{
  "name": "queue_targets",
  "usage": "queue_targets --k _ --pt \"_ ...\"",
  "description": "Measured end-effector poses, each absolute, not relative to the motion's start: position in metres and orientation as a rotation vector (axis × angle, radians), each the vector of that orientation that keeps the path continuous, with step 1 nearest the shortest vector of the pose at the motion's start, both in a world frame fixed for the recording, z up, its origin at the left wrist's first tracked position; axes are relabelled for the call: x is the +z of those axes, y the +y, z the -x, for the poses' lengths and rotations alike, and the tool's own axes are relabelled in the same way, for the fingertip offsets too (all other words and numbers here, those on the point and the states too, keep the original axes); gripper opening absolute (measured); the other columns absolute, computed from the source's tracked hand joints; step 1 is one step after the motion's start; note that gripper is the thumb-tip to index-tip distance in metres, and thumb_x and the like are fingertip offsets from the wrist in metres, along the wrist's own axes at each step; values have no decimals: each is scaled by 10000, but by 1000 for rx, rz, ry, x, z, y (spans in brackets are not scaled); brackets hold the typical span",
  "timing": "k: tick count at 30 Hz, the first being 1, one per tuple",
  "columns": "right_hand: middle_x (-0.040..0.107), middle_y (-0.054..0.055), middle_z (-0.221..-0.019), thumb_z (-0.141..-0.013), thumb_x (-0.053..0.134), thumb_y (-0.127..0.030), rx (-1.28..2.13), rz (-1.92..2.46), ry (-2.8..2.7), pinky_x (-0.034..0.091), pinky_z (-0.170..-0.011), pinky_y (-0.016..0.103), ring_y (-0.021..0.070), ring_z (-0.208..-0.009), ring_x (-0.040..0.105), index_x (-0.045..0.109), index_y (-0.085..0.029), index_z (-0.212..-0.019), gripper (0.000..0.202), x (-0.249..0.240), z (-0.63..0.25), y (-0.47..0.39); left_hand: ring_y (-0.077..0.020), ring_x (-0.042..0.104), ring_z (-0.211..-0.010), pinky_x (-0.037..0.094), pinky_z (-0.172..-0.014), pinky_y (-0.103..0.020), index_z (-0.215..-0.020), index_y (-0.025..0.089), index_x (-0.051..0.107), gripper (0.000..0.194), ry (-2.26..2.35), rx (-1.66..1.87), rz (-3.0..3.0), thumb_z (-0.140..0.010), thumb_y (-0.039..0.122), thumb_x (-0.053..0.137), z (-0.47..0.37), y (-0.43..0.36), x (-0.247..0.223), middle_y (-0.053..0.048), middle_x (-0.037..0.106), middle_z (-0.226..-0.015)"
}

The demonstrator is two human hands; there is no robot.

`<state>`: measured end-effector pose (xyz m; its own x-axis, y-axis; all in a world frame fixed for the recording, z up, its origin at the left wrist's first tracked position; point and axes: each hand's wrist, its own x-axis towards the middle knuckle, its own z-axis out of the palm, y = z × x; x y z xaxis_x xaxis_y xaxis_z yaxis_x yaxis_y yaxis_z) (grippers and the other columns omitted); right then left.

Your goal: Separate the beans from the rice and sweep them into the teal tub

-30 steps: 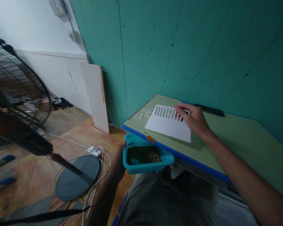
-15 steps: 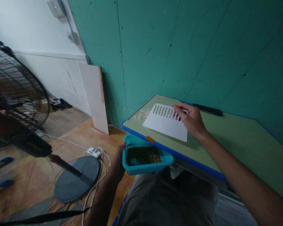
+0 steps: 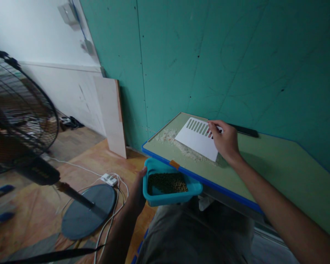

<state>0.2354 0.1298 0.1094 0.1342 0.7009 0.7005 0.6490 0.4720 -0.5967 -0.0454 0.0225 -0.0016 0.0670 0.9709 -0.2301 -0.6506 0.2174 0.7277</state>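
My right hand [image 3: 227,141] is closed on one corner of a flat white slotted card [image 3: 194,141], tilted over the green tabletop [image 3: 277,157]. Along the card's lower left edge lies a streak of pale crumbs [image 3: 191,152], joined to a patch of crumbs [image 3: 167,136] near the table's left end. A turquoise plastic tub [image 3: 167,200] is gripped at its left side by my left hand [image 3: 139,192], below the table's blue front edge. Small dark green grains [image 3: 162,182] and some pale yellow beans [image 3: 180,186] lie inside the tub. My left fingers are mostly hidden.
At the back of the table lies a long black object [image 3: 246,131] against the green wall [image 3: 167,55]. On the left stands a fan [image 3: 19,117] on a round base [image 3: 90,212]. White cords run from a power strip [image 3: 109,179] across the floor. A board [image 3: 111,117] leans on the wall.
My right hand and the slotted card have moved slightly right and back, uncovering the streak of crumbs along the card's edge. The tub in my left hand stays in nearly the same place.
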Motion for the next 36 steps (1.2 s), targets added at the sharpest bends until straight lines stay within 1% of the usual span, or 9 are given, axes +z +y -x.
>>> queue_targets --k 4,9,12,16,20,25,27,32,36 --pt "702 51 -716 -922 582 -376 20 1220 -1579 441 -558 291 169 -581 614 729 -178 -908 247 108 -236 133 -301 773 -957 533 -998 -382 -723 205 752 325 795 1314 -513 -794 522 757 46 22 -2 -9 770 -609" --pt "696 45 -717 -922 593 -404 99 1179 -1560 449 -549 294 163 -563 606 734 -178 -928 267 108 -237 135 -332 742 -1077 533 -1007 -416 -814 182 782 357 804 1269 -493 -779 536 750 48 24 -7 -57 831 -802" --pt "702 50 -727 -929 591 -396 63 1174 -1538 450 -553 294 164 -578 611 734 -184 -916 256 108 -237 135 -336 741 -1079 536 -1005 -418 -787 185 770 342 805 1295 -490 -768 526 763 48 24 -9 -53 827 -778" --pt "707 47 -731 -938 589 -399 45 1169 -1567 454 -561 289 161 -585 612 737 -193 -934 253 106 -237 134 -331 751 -1051 542 -993 -410 -814 178 772 364 799 1281 -506 -780 540 753 48 24 -8 -55 828 -784" --pt "703 37 -729 -945 584 -396 26 1171 -1579 461 -571 289 156 -578 613 736 -189 -953 257 105 -235 133 -318 759 -1034 541 -990 -388 -765 196 765 331 798 1296 -496 -777 526 768 48 24 -9 -35 825 -753" --pt "707 40 -744 -948 585 -399 35 1162 -1600 462 -576 294 156 -577 617 736 -179 -961 268 104 -234 133 -328 747 -1073 540 -999 -406 -886 169 791 384 796 1267 -512 -800 539 734 48 24 -9 -70 842 -906" --pt "703 39 -746 -947 591 -407 57 1148 -1605 460 -574 295 156 -577 617 738 -175 -965 275 104 -233 134 -328 743 -1085 535 -1009 -408 -911 167 794 387 799 1264 -519 -811 534 725 47 24 -9 -73 843 -923" --pt "685 25 -732 -940 605 -418 167 1093 -1564 456 -561 293 155 -579 606 742 -184 -981 274 105 -232 137 -323 743 -1089 522 -1030 -401 -883 185 797 354 783 1274 -503 -811 525 731 47 24 -7 -60 843 -878" --pt "689 25 -731 -936 613 -405 130 1102 -1544 458 -570 293 154 -588 601 746 -192 -968 253 107 -231 134 -325 742 -1088 528 -1022 -405 -875 183 798 363 785 1263 -500 -806 533 735 48 25 -7 -58 839 -838"
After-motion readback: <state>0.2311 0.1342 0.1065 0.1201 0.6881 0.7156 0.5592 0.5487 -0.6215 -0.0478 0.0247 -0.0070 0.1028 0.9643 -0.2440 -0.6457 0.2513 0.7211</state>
